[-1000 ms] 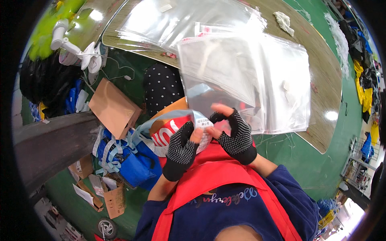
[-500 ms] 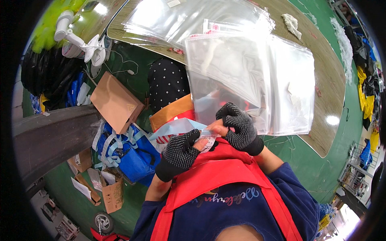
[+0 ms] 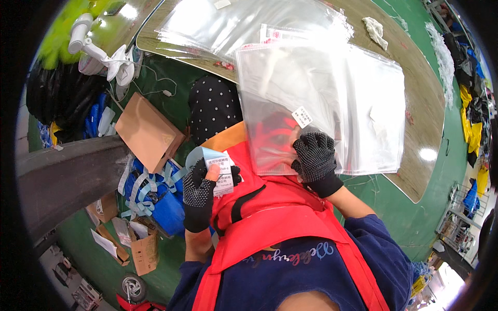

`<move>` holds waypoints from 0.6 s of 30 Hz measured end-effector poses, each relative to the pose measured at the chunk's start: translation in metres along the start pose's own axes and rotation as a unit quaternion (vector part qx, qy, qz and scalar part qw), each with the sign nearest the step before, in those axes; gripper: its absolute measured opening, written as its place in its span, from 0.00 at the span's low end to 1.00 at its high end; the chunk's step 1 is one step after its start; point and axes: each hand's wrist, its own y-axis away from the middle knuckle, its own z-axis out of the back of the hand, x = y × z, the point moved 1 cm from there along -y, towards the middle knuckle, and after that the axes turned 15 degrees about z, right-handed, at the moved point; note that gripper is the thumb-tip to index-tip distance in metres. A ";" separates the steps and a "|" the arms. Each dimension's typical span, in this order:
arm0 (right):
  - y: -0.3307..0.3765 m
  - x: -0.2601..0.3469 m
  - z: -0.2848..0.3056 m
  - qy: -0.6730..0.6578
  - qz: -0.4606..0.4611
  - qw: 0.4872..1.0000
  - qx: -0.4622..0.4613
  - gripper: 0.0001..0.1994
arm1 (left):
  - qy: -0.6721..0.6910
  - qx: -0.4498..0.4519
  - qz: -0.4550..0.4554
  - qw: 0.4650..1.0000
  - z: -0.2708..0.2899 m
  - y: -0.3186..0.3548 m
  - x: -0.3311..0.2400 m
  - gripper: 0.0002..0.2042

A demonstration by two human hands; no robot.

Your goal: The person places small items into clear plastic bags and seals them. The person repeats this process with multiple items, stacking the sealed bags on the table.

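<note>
Several clear plastic bags [image 3: 327, 93] lie under and beyond the right hand [image 3: 315, 158]; keeping the top one flat while pressing evenly should avoid creases. That hand is half curled; whether it grips plastic is unclear. The left hand [image 3: 198, 194] clamps a folded label strip [image 3: 224, 181] under its thumb. One white label [image 3: 302, 117] lies just beyond the right hand.

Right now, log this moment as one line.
left hand: holds label strip; right hand: at near edge of clear plastic sheets; white label: beside right hand
</note>
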 end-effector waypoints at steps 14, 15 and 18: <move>0.004 0.002 0.004 -0.066 -0.060 0.990 -0.112 0.10 | -0.018 0.109 0.009 0.994 -0.032 -0.006 -0.003 0.14; 0.006 0.000 0.006 -0.078 -0.060 0.987 -0.131 0.06 | -0.021 0.114 0.008 0.993 -0.032 -0.007 -0.003 0.14; 0.008 0.000 0.014 -0.210 -0.085 0.961 -0.155 0.03 | -0.067 0.114 -0.013 0.991 -0.033 -0.017 0.005 0.15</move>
